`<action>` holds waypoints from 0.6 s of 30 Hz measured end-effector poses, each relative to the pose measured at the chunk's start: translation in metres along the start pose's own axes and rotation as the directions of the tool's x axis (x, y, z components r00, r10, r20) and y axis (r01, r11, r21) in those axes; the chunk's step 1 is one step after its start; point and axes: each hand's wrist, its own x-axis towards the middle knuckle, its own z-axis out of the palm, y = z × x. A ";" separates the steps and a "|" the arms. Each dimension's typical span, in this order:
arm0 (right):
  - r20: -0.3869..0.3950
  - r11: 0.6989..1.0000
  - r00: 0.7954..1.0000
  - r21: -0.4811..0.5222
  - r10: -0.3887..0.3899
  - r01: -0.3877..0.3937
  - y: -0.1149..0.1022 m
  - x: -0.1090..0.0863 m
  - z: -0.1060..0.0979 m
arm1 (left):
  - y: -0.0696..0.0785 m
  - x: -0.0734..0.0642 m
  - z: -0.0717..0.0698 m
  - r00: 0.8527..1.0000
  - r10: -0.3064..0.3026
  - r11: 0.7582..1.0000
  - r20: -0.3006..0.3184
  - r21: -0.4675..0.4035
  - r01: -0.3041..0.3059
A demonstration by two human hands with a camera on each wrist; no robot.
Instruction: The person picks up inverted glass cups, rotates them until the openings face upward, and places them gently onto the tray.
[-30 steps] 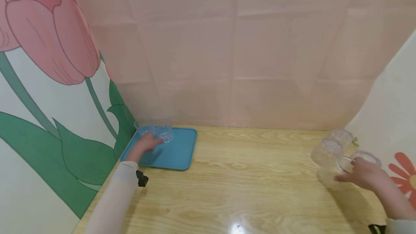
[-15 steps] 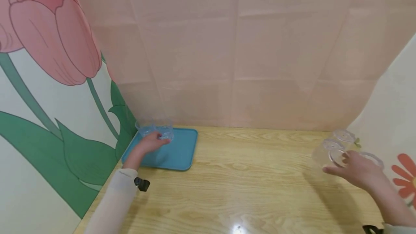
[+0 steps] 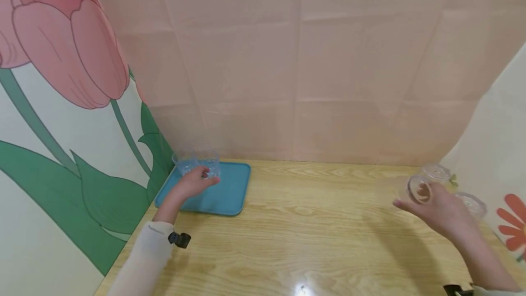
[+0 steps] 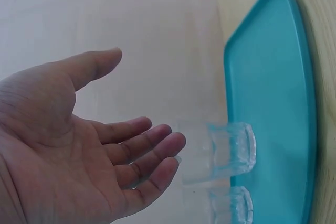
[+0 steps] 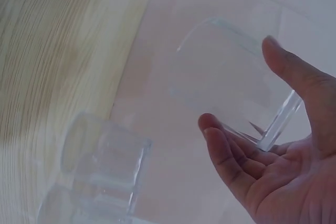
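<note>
My right hand [image 3: 445, 207] grips a clear drinking glass [image 3: 418, 189] above the table. In the right wrist view, the thumb and fingers lie on either side of this glass [image 5: 231, 72], its thick base towards the palm. Two more clear glasses, one farther back [image 3: 436, 172] and one by the right wall [image 3: 472, 204], stand base up near that hand. My left hand [image 3: 193, 182] hovers over the blue tray [image 3: 226, 200], holding nothing. Just past its fingers, two clear glasses [image 4: 233, 148] [image 4: 231, 205] stand upright on the tray; the left wrist view shows relaxed, spread fingers.
The wood-grain table [image 3: 304, 223] stretches between both hands. A pink sheet [image 3: 287, 81] hangs along its back edge. The tulip-painted wall [image 3: 74, 150] borders the tray on the left, and a white wall [image 3: 501, 145] rises on the right.
My right hand has taken up one glass from the group and carried it slightly left. My left hand has shifted a little rightward beside the glasses on the tray.
</note>
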 end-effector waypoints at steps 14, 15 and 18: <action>-0.160 0.919 0.980 0.357 -0.116 0.167 -0.027 -0.008 0.025 | 0.021 -0.017 0.008 0.996 0.075 0.994 -0.042 -0.073 -0.078; -0.151 0.904 0.981 0.392 -0.120 0.170 -0.029 -0.009 0.027 | 0.023 -0.017 0.008 0.996 0.083 0.993 -0.046 -0.077 -0.086; -0.105 0.867 0.989 0.477 -0.106 0.144 -0.035 -0.012 0.029 | 0.028 -0.019 0.010 0.994 0.093 0.991 -0.058 -0.093 -0.098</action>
